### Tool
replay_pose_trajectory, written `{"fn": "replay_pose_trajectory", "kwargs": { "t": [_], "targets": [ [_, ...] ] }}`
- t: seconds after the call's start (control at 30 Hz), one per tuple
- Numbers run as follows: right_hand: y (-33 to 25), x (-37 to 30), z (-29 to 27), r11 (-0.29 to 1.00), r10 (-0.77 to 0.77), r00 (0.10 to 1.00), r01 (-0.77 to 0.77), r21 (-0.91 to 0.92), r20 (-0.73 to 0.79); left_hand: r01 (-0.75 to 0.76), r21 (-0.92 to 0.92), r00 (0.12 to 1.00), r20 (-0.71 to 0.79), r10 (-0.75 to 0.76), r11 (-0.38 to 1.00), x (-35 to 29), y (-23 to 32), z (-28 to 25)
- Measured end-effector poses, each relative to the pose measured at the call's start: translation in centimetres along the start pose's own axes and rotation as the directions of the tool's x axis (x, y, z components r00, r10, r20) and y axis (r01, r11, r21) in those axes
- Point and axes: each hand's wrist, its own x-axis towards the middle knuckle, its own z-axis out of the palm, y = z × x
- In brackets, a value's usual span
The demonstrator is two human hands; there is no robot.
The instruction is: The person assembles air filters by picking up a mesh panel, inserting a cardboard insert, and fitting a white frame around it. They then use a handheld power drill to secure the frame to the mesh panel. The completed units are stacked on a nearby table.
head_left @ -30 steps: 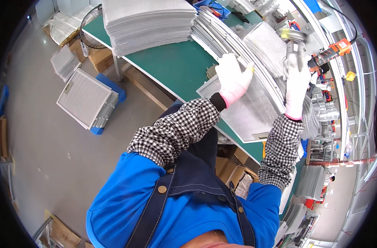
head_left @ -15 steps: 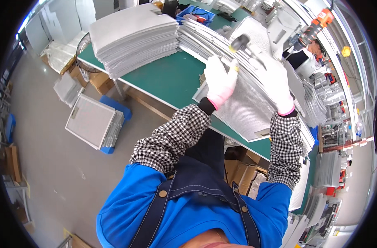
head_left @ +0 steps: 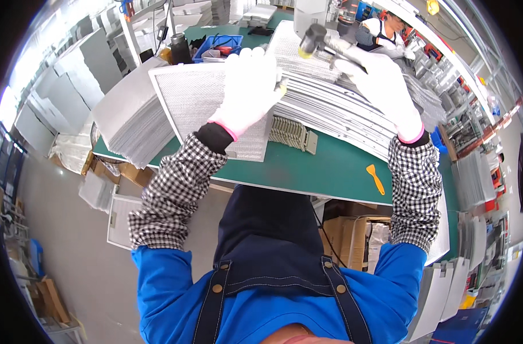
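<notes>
My left hand, in a white glove with a pink cuff, is closed on a framed metal mesh panel. The panel stands tilted over the green table, its upper right edge partly hidden by the hand. My right hand, also gloved, grips a mallet with a black head and a yellowish face, held up above the table. Beneath and between the hands lies a stack of long silver frame strips. Beside the panel's lower right edge sits a row of small grey slotted pieces.
A tall stack of mesh sheets stands at the left of the green table. A yellow scraper lies near its front edge. Behind are a blue basket and a dark bottle. A co-worker is at the far right.
My left hand has swung the mesh panel left and up off the table, uncovering the slotted pieces and the scraper. The mallet stays raised in my right hand. My view has turned right.
</notes>
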Motion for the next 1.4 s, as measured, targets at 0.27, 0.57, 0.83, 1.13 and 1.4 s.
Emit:
{"fn": "replay_pose_trajectory", "kwargs": {
  "t": [0.27,0.57,0.83,1.13,1.4],
  "targets": [
    [0.3,-2.5,4.0,0.989,-0.133,0.991,0.131,-0.067,-0.031,0.027,-0.005,0.999,-0.028,-0.027,1.0,-0.2,0.6,0.4],
    [6.1,-23.9,10.1,0.71,0.687,0.409,-0.551,-0.438,0.6,0.107,-0.404,0.934,-0.273,-0.231,0.908,0.5,-5.2,-6.6],
    [16.8,-11.4,8.6,0.914,0.389,0.919,-0.393,0.095,0.062,0.482,-0.837,0.652,0.145,-0.745,0.259,-6.4,-1.1,-2.0],
    [8.7,12.0,4.6,0.563,0.546,0.807,-0.155,0.812,-0.225,0.496,-0.867,0.492,0.246,-0.835,0.037,-8.8,6.7,6.3],
    [-0.7,11.7,3.9,0.254,0.508,0.832,0.102,0.962,-0.222,0.545,-0.827,0.504,0.192,-0.842,0.138,-8.1,6.5,7.1]
  ]
}}
